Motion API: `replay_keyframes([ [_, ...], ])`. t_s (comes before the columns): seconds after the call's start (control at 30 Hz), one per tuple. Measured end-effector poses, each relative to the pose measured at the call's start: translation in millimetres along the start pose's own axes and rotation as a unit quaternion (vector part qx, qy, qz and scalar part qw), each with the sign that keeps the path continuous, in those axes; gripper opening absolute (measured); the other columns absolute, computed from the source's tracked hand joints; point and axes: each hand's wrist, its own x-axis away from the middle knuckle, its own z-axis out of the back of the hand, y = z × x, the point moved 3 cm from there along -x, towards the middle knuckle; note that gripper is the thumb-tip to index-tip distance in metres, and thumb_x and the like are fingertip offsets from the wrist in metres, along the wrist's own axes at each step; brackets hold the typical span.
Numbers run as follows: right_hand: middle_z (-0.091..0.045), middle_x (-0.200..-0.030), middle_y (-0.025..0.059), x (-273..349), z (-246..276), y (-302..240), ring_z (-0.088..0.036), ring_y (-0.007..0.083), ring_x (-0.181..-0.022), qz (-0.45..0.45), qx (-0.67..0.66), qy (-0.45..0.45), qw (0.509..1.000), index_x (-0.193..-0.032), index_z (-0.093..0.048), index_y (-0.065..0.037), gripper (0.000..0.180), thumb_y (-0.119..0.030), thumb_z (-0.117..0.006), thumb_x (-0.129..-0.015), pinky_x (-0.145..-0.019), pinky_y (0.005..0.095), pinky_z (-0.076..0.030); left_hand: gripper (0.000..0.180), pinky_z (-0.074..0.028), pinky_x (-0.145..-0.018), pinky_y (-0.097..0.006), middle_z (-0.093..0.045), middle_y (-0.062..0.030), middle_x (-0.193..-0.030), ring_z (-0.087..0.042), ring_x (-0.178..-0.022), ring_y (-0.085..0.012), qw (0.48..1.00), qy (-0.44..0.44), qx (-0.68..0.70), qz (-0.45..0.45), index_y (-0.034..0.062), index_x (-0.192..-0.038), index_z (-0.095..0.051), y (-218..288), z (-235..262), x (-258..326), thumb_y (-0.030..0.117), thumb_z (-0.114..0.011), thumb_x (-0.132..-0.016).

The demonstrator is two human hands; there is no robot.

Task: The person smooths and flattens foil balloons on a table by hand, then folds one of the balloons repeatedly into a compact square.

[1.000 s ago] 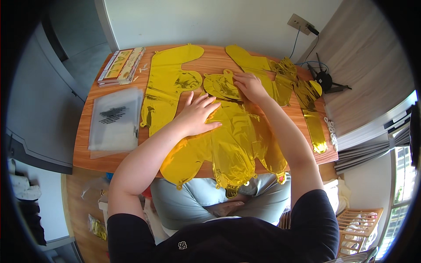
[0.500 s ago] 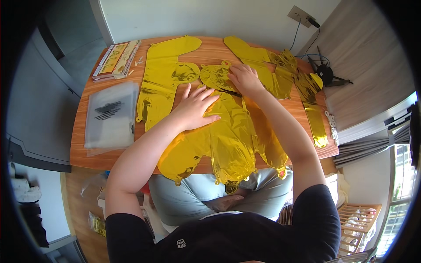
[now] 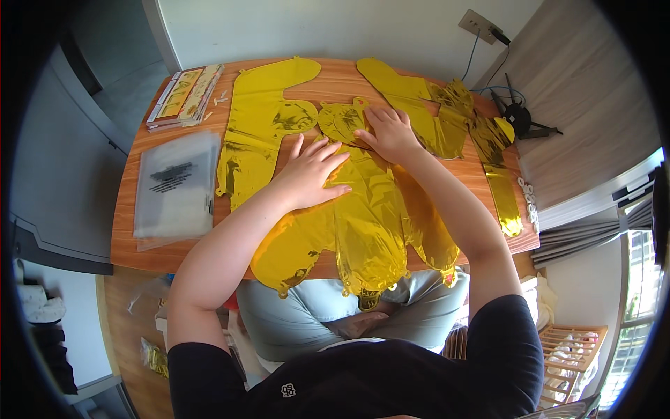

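Note:
Flat, uninflated gold foil balloons (image 3: 370, 237) lie in an overlapping pile before me, their lower ends hanging past the table's near edge. My left hand (image 3: 310, 171) rests palm down on the pile's left side, open with its fingers spread. Farther up, my right hand (image 3: 391, 134) lies flat and open across the pile's upper part, beside a rounded foil end (image 3: 338, 120) with a small tab. Its palm hides part of the foil below. Beyond my left hand a large gold foil balloon (image 3: 255, 126) lies spread out, and another (image 3: 391, 84) lies at the far right.
Clear plastic sleeves (image 3: 174, 185) lie on the left of the wooden table (image 3: 125, 230), with stacked printed packs (image 3: 185, 98) behind them. A narrow gold foil strip (image 3: 499, 188) and small white pieces (image 3: 528, 199) line the right edge. A black router (image 3: 516, 115) stands at the back right.
My right hand has come slightly nearer to me and flattened, pulling its thumb side down over the foil. The left hand stays in place.

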Motion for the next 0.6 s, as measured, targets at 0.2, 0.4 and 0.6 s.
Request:
replay_keyframes([
  [0.2, -0.048, -0.153, 0.0151, -3.0, -7.9, 4.5, -0.040, 0.0355, -0.145, 0.011, 0.016, -0.044, 0.999, -0.166, -0.025, -0.012, 0.086, -0.070, -0.037, -0.103, -0.122, 0.0580, -0.024, 0.082, -0.005, -0.128, -0.062, -0.038, -0.0136, -0.166, -0.026, -0.158, -0.0307, 1.000, 0.001, -0.002, -0.001, 0.0158, -0.158, -0.044, -0.2, -0.8, -1.4, 0.069, -0.055, -0.096],
  [0.4, -0.050, -0.150, 0.0163, -4.2, -8.6, 1.8, -0.039, 0.0353, -0.146, 0.009, 0.006, -0.048, 0.999, -0.167, -0.024, -0.018, 0.082, -0.068, -0.039, -0.104, -0.122, 0.0581, -0.022, 0.083, -0.004, -0.127, -0.064, -0.037, -0.0134, -0.166, -0.025, -0.158, -0.0318, 1.000, -0.001, -0.007, -0.001, 0.0155, -0.158, -0.044, -2.5, -0.8, 0.2, 0.070, -0.054, -0.096],
  [0.6, -0.045, -0.158, 0.0189, 0.8, 4.5, 19.1, -0.038, 0.0385, -0.148, -0.058, -0.232, -0.024, 0.971, -0.167, -0.020, -0.014, 0.080, -0.063, -0.036, -0.106, -0.124, 0.0561, -0.019, 0.084, -0.002, -0.127, -0.065, -0.036, -0.0136, -0.167, -0.024, -0.158, -0.0319, 1.000, -0.003, 0.004, -0.005, 0.0155, -0.158, -0.043, 0.5, -1.3, -3.1, 0.072, -0.053, -0.096],
])
